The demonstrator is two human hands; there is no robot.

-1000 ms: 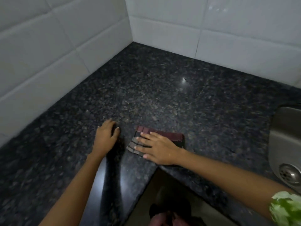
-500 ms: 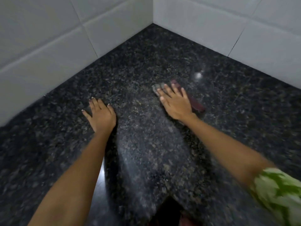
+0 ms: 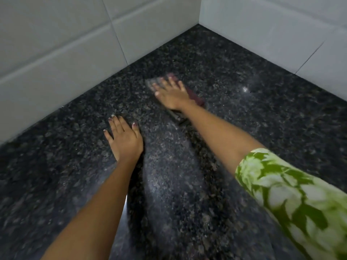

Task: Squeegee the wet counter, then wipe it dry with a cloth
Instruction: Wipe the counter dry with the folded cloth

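A folded maroon and grey cloth (image 3: 195, 95) lies on the dark speckled granite counter (image 3: 244, 119), toward the corner of the walls. My right hand (image 3: 172, 94) presses flat on top of it with straight fingers, covering most of it; only its edges show, blurred. My left hand (image 3: 124, 137) rests flat on the bare counter to the left and nearer to me, fingers spread, holding nothing. No squeegee is in view.
White tiled walls (image 3: 56, 53) meet at a corner (image 3: 199, 23) beyond the cloth and bound the counter on the left and at the back. A light reflection (image 3: 245, 89) shines on the stone to the right.
My right hand has pushed the cloth away from the counter's front edge, toward the wall corner. My left hand has slid forward a little. The sink at the right has left the view.
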